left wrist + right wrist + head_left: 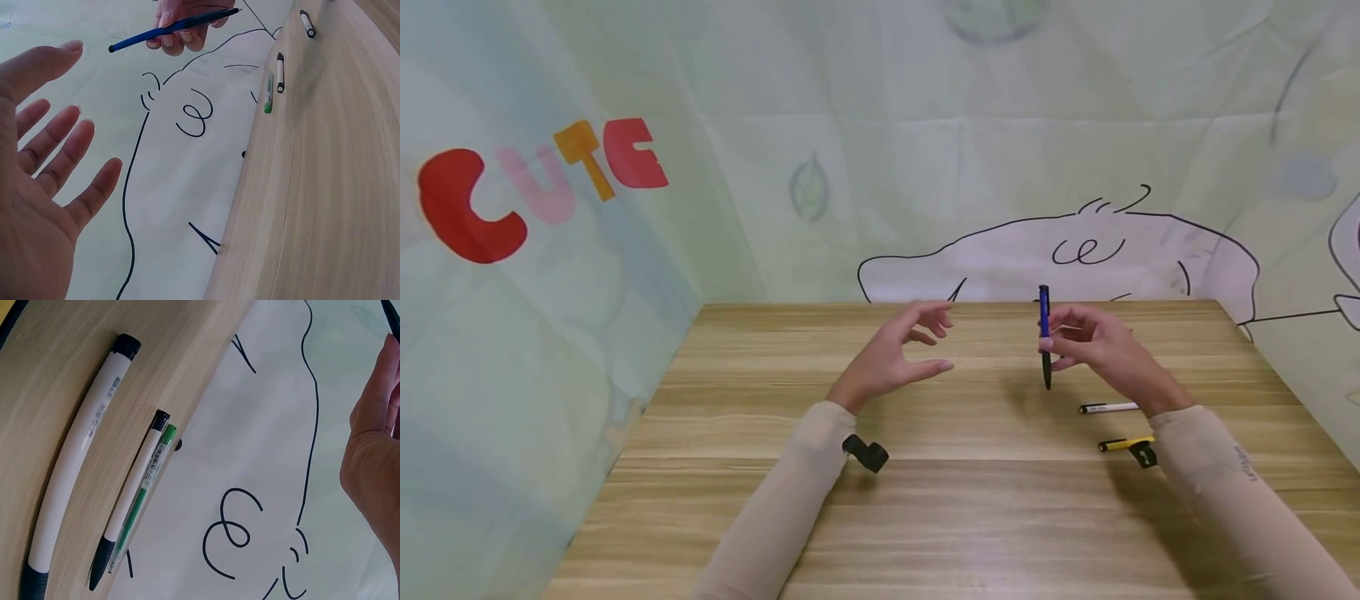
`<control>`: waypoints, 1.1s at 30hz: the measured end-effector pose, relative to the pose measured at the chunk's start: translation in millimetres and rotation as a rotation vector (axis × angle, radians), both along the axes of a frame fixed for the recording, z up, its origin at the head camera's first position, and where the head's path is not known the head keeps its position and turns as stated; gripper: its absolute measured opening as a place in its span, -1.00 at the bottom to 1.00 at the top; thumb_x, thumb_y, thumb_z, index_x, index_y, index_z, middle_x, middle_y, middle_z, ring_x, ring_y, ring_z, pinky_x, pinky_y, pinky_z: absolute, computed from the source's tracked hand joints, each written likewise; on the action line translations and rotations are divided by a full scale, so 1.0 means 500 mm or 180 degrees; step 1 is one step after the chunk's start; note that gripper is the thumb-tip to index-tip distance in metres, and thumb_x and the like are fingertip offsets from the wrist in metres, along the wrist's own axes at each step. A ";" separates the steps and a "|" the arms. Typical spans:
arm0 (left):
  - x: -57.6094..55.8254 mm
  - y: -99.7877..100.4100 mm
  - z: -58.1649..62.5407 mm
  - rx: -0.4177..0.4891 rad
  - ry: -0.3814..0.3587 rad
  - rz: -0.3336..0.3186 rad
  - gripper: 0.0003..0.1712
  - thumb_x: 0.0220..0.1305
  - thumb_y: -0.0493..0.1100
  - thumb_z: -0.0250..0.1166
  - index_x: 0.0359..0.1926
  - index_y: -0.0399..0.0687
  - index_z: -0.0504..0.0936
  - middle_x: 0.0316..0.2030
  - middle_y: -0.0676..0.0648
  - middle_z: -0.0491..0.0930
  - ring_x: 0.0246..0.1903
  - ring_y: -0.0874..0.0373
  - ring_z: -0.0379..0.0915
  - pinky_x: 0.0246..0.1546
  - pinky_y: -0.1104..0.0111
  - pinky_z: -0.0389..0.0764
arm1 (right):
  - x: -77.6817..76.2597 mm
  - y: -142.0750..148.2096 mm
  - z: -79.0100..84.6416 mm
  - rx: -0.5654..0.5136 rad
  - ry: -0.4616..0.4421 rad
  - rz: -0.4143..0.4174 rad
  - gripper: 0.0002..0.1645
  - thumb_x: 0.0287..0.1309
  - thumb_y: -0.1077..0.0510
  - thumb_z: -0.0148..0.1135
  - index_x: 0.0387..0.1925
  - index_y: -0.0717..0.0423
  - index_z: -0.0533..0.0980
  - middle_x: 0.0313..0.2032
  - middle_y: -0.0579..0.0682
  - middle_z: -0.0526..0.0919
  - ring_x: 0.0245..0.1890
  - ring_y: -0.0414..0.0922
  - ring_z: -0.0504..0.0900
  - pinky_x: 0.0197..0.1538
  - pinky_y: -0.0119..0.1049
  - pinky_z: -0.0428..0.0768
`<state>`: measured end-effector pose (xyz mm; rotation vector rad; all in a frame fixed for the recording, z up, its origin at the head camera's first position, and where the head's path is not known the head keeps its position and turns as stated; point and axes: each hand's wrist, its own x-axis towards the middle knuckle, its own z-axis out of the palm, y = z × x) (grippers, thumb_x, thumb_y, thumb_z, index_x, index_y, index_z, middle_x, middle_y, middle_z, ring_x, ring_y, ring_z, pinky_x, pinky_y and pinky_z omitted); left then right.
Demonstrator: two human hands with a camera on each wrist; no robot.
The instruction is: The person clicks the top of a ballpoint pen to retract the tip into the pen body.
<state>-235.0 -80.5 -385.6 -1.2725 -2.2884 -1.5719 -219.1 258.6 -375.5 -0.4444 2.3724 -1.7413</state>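
My right hand (1097,346) pinches a blue pen (1045,321) between thumb and fingers, holding it nearly upright above the table with its dark end down. In the left wrist view the same pen (169,30) lies across the right hand's fingers. To its left, my left hand (898,350) hovers over the table, fingers spread and relaxed, thumb apart, with nothing in it. The right wrist view catches only part of the right hand (378,431) and a dark pen end at its edge.
Below the right hand lie a white pen (1108,407) and a yellow pen (1120,444), partly behind the forearm. Another white pen (134,481) lies beside a green pen (140,500) on the wooden table (970,517). Printed curtains (760,192) stand behind and left.
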 end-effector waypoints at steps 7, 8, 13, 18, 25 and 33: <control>-0.004 0.020 0.004 -0.0029 0.0036 0.0024 -0.12 0.17 -0.15 0.54 0.45 0.10 0.31 0.09 -0.01 0.52 0.05 -0.01 0.52 0.09 0.26 0.63 | 0.001 -0.013 0.003 -0.0066 0.0016 0.0069 -0.58 0.29 0.11 0.39 0.04 0.21 0.44 -0.03 0.18 0.59 -0.08 -0.04 0.71 -0.08 0.04 0.75; -0.004 0.023 0.005 -0.0038 0.0038 0.0031 -0.12 0.17 -0.15 0.54 0.45 0.11 0.31 0.09 0.01 0.51 0.04 -0.01 0.53 0.09 0.26 0.63 | 0.001 -0.015 0.004 -0.0068 0.0015 0.0072 -0.57 0.29 0.10 0.39 0.04 0.23 0.44 -0.03 0.17 0.59 -0.08 -0.04 0.71 -0.08 0.04 0.75; -0.010 0.035 0.005 -0.0025 0.0041 -0.0013 -0.11 0.17 -0.15 0.54 0.46 0.10 0.30 0.08 0.01 0.50 0.03 0.00 0.52 0.07 0.27 0.64 | 0.002 -0.024 0.005 -0.0070 -0.0002 0.0070 -0.52 0.30 0.09 0.38 0.06 0.29 0.40 -0.05 0.13 0.58 -0.08 -0.07 0.70 -0.07 0.03 0.75; -0.017 0.046 0.004 -0.0024 0.0081 -0.0043 -0.10 0.17 -0.16 0.54 0.46 0.10 0.29 0.07 0.02 0.50 0.02 -0.01 0.53 0.05 0.29 0.65 | 0.002 -0.032 0.004 -0.0083 -0.0001 0.0072 -0.54 0.31 0.09 0.37 0.05 0.26 0.41 -0.06 0.11 0.58 -0.08 -0.04 0.71 -0.09 -0.05 0.76; -0.020 0.065 0.005 -0.0011 0.0065 -0.0083 -0.09 0.17 -0.16 0.54 0.47 0.05 0.28 0.09 -0.01 0.51 0.01 0.02 0.52 0.05 0.31 0.65 | 0.002 -0.044 0.001 -0.0107 0.0005 0.0084 -0.49 0.31 0.08 0.37 0.09 0.29 0.39 -0.05 0.14 0.58 -0.09 -0.07 0.70 -0.09 0.00 0.76; -0.020 0.082 0.008 -0.0021 0.0051 -0.0083 -0.04 0.15 -0.15 0.55 0.49 0.05 0.23 0.09 -0.01 0.48 0.01 0.01 0.52 0.05 0.34 0.65 | 0.000 -0.056 0.003 -0.0176 -0.0016 0.0119 -0.51 0.30 0.09 0.38 0.07 0.29 0.40 -0.09 0.07 0.59 -0.11 -0.09 0.69 -0.11 0.01 0.76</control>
